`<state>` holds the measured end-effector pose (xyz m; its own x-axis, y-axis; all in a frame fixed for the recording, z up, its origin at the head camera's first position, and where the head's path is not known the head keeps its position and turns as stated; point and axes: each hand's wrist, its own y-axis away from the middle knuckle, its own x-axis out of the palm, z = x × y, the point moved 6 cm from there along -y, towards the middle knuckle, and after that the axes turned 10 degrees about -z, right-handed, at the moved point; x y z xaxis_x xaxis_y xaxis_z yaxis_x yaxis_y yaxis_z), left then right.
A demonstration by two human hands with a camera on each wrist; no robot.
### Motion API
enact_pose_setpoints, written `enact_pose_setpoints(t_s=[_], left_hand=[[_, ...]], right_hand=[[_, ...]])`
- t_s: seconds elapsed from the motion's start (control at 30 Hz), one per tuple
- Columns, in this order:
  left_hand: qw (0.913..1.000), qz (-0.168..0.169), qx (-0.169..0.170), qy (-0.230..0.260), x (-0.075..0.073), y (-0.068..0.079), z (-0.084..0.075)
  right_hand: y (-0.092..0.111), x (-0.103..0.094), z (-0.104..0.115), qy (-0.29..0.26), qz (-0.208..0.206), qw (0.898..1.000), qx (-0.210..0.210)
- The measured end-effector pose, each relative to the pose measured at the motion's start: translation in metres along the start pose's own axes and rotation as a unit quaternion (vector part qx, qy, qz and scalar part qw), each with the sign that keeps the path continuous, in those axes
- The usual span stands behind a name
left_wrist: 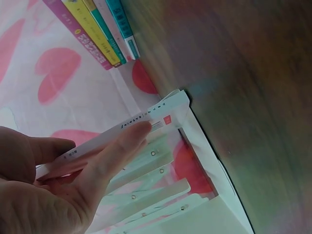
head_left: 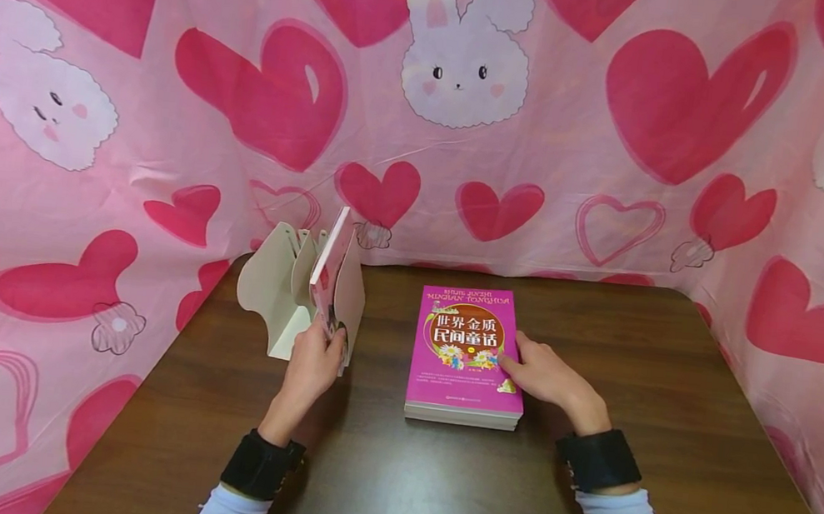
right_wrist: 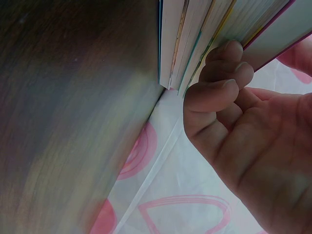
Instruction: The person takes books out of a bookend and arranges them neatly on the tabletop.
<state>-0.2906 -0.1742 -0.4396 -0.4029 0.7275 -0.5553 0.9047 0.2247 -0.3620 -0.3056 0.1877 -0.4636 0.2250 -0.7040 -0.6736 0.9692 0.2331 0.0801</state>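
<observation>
My left hand [head_left: 314,361] grips a thin book with a white spine [head_left: 330,244], its thumb along one side and fingers on the other. The book stands upright in the right-hand slot of a cream desktop file rack [head_left: 258,283]. A magenta book with Chinese lettering [head_left: 465,392] lies on top of a stack. My right hand [head_left: 558,377] holds this top book at its right edge, with the thumb over the cover. In the right wrist view its curled fingers [right_wrist: 212,97] lie against the page edges, and the magenta cover [right_wrist: 282,46] looks slightly lifted.
Beneath the magenta book are several more, with yellow [left_wrist: 92,31], teal and pink spines. All stand on a dark wooden table [head_left: 387,489]. A pink cloth with hearts and rabbits [head_left: 562,122] hangs behind and along both sides.
</observation>
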Motion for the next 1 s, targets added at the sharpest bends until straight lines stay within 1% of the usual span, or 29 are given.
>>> enact_pose_setpoints(t_s=[0.17, 0.4, 0.63, 1.0], left_hand=[[0.9999, -0.01, 0.005, 0.0, 0.0, 0.001, 0.0], [0.9998, -0.017, -0.004, 0.013, -0.002, 0.003, -0.001], [0.9991, -0.041, 0.01, 0.004, -0.007, 0.006, -0.003], [0.9991, -0.038, 0.017, 0.01, -0.014, 0.011, -0.004]], right_hand=[[0.0, 0.0, 0.0, 0.002, -0.002, 1.0, -0.002], [0.0, 0.0, 0.002, 0.011, -0.005, 1.0, -0.006], [0.0, -0.001, 0.005, 0.026, -0.016, 0.999, -0.024], [0.001, 0.0, 0.002, 0.004, -0.003, 1.0, -0.002]])
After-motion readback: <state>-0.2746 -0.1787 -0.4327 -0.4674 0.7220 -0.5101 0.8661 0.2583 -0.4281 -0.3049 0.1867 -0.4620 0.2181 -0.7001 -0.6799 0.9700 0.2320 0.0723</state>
